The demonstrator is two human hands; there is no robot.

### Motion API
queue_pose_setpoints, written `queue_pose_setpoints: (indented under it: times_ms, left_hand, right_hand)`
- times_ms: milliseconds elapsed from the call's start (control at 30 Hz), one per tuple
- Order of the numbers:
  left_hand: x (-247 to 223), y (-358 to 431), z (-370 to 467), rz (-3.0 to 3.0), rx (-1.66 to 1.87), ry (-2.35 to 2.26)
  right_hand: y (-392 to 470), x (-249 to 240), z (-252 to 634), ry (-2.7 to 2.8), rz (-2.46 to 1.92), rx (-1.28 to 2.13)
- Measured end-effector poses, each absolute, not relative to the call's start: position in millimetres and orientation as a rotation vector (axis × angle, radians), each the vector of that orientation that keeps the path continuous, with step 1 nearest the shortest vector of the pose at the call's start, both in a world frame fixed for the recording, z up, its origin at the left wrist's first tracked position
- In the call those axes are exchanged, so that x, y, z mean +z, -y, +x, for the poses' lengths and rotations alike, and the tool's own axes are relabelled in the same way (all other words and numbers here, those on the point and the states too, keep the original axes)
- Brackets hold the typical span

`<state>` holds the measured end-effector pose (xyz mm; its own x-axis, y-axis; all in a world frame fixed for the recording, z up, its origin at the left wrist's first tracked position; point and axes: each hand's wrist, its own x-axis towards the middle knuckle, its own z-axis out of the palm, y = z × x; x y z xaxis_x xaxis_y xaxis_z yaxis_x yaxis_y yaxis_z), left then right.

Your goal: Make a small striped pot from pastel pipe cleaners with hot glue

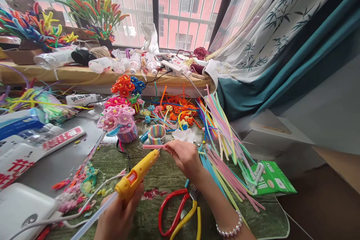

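Observation:
My left hand (pixel 120 210) is wrapped round a yellow hot glue gun (pixel 137 174), with a long clear glue stick (pixel 95 215) jutting from its back. The nozzle points up and right, close to the fingertips of my right hand (pixel 182 157). Those fingers pinch the right end of a short pink pipe cleaner piece (pixel 152 146); whether the nozzle touches it I cannot tell. Just behind stands a small pastel-striped ring-shaped cup (pixel 156 135). Red-and-yellow-handled scissors (pixel 172 213) lie below my right forearm.
Pots of pipe cleaner flowers (pixel 116 118) stand left of the striped cup. Loose pipe cleaners (pixel 222 172) spread on the right beside a green packet (pixel 274 178). A white cable (pixel 98 191) crosses the left side, near a white device (pixel 26 210). Plastic bottles (pixel 53 60) line the sill.

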<state>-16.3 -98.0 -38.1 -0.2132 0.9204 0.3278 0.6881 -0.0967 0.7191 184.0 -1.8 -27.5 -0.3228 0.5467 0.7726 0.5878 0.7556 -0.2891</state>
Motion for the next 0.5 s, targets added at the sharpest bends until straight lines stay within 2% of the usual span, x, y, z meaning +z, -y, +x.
queue_pose_setpoints:
  times_ms: [500]
  left_hand:
    - [-43.5, 100.9, -19.9, 1.658, 1.137, -2.021]
  right_hand:
    - [1.1, -30.5, 187.0, 1.996, -0.877, -0.023]
